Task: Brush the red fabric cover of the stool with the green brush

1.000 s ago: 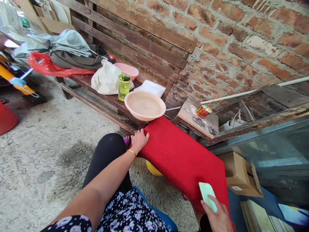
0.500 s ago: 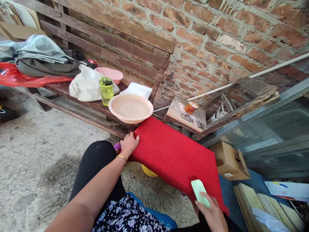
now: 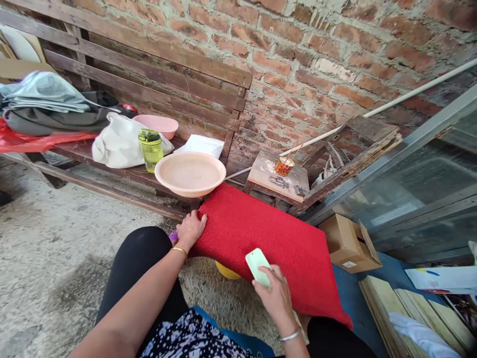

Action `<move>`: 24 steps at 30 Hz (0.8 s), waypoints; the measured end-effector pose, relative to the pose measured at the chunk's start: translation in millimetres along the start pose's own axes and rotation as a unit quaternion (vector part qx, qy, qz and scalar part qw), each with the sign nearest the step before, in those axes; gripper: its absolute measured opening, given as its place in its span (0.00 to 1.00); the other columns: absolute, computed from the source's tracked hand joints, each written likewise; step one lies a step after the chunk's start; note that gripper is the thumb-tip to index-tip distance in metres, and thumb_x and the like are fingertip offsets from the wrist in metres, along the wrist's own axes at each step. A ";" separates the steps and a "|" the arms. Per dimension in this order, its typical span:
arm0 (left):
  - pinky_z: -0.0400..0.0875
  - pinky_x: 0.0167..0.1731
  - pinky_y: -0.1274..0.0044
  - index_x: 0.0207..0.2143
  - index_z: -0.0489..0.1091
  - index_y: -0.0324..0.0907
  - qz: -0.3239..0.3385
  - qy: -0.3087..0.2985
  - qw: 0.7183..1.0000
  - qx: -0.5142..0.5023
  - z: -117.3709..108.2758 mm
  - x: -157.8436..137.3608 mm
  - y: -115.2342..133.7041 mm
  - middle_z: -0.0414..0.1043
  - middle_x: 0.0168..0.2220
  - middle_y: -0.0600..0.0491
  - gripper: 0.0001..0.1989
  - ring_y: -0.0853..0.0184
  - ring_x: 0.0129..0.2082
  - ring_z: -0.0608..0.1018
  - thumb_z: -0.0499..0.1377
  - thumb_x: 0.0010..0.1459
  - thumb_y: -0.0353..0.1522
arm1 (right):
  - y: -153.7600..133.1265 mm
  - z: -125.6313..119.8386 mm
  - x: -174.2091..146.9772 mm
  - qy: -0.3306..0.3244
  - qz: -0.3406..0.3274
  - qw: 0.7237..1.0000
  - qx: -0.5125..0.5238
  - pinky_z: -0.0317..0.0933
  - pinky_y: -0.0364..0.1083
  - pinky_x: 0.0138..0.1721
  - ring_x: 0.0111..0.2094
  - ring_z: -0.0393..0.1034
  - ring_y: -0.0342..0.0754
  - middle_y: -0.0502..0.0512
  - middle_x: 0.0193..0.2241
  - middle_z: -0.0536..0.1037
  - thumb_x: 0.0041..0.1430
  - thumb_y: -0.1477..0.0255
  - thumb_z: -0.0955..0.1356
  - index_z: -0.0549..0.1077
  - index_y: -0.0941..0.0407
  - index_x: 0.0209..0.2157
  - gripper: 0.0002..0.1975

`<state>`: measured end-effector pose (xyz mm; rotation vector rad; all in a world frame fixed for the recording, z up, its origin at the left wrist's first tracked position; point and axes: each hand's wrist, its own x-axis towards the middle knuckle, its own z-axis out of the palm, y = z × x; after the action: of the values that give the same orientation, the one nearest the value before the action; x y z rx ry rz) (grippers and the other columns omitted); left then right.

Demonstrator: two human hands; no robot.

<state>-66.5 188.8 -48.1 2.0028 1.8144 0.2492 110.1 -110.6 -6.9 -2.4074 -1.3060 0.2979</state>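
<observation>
— Along the far left end of the tabletop (image 3: pixel 122 174), what lies there?

— Folded grey cloth (image 3: pixel 48 102) over a red plastic bag (image 3: pixel 30 141). Next to them, moving right, a white bag (image 3: pixel 115 141), with a green bottle (image 3: pixel 151 149) standing upright just in front of it and a pink bowl (image 3: pixel 158 125) behind, toward the slatted back.

— And at the right end?

— A wide peach basin (image 3: pixel 190 173) sits at the front right corner, its rim hanging a little over the edge. Behind it lies a white folded paper (image 3: pixel 203 144).

— Where is the left hand?

— The left hand (image 3: pixel 191 229) is just below that corner, fingers curled over the near left edge of the red mat (image 3: pixel 261 233), grasping it. A gold bangle sits on the wrist.

— How does the mat lie?

— It slopes from under the basin's rim down and to the right, toward the person's lap. A yellow object (image 3: pixel 226 272) shows beneath its lower edge; I cannot tell what it is.

— And the right hand?

— The right hand (image 3: pixel 276 297) is closed around a pale green block (image 3: pixel 258 266), which is pressed flat on the mat's lower middle.

— Further right?

— A small wooden stand (image 3: pixel 278 174) by the brick wall carries a cup with sticks (image 3: pixel 285 164). Right of the mat sits a cardboard box (image 3: pixel 350 243) on the floor, and beyond it a stack of pale boards (image 3: pixel 406 313).
</observation>
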 end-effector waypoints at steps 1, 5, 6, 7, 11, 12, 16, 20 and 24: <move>0.67 0.49 0.53 0.59 0.64 0.40 0.000 -0.001 1.000 0.000 0.0 0.1 -0.1 0.73 0.54 0.37 0.31 0.44 0.52 0.76 0.43 0.64 0.50 | -1.1 1.7 2.2 -0.002 -0.005 1.000 -0.007 0.65 0.50 0.48 0.45 0.73 0.52 0.53 0.43 0.75 0.55 0.64 0.67 0.78 0.47 0.45 0.16; 0.67 0.49 0.53 0.58 0.64 0.40 -0.001 0.002 1.000 0.004 0.2 -0.1 0.1 0.73 0.54 0.37 0.31 0.44 0.52 0.76 0.44 0.63 0.50 | 42.9 -12.7 -5.0 -0.001 0.056 0.998 -0.027 0.66 0.50 0.47 0.44 0.74 0.52 0.54 0.44 0.75 0.56 0.61 0.66 0.77 0.48 0.46 0.17; 0.67 0.49 0.53 0.58 0.65 0.40 -0.001 0.004 1.000 0.004 0.4 0.0 0.2 0.73 0.54 0.37 0.31 0.43 0.52 0.76 0.44 0.63 0.50 | 62.0 -20.7 -10.8 0.001 0.085 0.996 -0.030 0.66 0.50 0.47 0.44 0.74 0.53 0.55 0.45 0.75 0.56 0.59 0.66 0.77 0.48 0.47 0.19; 0.67 0.49 0.53 0.58 0.65 0.40 -0.001 0.005 1.000 0.004 0.8 0.0 0.2 0.73 0.54 0.37 0.31 0.43 0.52 0.76 0.44 0.63 0.50 | 82.1 -29.9 -18.0 0.002 0.119 0.992 -0.034 0.66 0.51 0.48 0.44 0.75 0.53 0.56 0.45 0.75 0.56 0.58 0.65 0.77 0.49 0.48 0.20; 0.67 0.49 0.53 0.58 0.64 0.40 -0.001 0.006 1.000 -0.001 2.8 1.2 -0.4 0.73 0.54 0.37 0.32 0.43 0.52 0.76 0.44 0.63 0.51 | 149.8 -67.8 -51.7 0.018 0.244 0.965 -0.098 0.67 0.55 0.47 0.44 0.75 0.58 0.61 0.45 0.75 0.56 0.51 0.61 0.75 0.50 0.50 0.27; 0.67 0.49 0.53 0.58 0.64 0.40 -0.001 0.005 1.000 -0.002 3.2 1.7 -0.6 0.73 0.54 0.36 0.32 0.44 0.53 0.76 0.44 0.63 0.51 | 159.0 -74.3 -58.2 0.030 0.261 0.958 -0.118 0.67 0.56 0.46 0.43 0.75 0.59 0.62 0.45 0.75 0.56 0.50 0.60 0.75 0.51 0.51 0.28; 0.66 0.50 0.52 0.59 0.64 0.40 0.000 0.002 1.000 -0.002 3.8 3.0 -1.8 0.72 0.55 0.36 0.32 0.43 0.54 0.75 0.43 0.63 0.51 | 150.6 -72.7 -62.0 0.079 0.241 0.960 -0.116 0.67 0.56 0.46 0.43 0.75 0.59 0.62 0.43 0.76 0.55 0.49 0.60 0.75 0.51 0.50 0.29; 0.67 0.50 0.52 0.59 0.64 0.41 -0.003 0.002 1.000 -0.006 2.2 2.8 -2.1 0.72 0.56 0.36 0.32 0.43 0.55 0.75 0.43 0.63 0.51 | 94.4 -37.9 -38.1 0.067 0.128 0.989 -0.014 0.67 0.50 0.48 0.43 0.75 0.54 0.56 0.43 0.76 0.54 0.52 0.64 0.78 0.48 0.45 0.23; 0.67 0.51 0.53 0.59 0.64 0.41 -0.006 0.001 1.000 -0.011 0.0 1.9 -1.6 0.71 0.57 0.36 0.32 0.44 0.55 0.75 0.43 0.63 0.51 | 70.9 -19.8 -21.9 0.029 0.094 0.995 0.021 0.67 0.49 0.45 0.41 0.75 0.51 0.53 0.43 0.75 0.54 0.55 0.65 0.78 0.46 0.45 0.20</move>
<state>-67.7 190.7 -49.1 1.9760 1.8174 0.2664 159.0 -168.5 -19.3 -2.4881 -1.0387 0.3005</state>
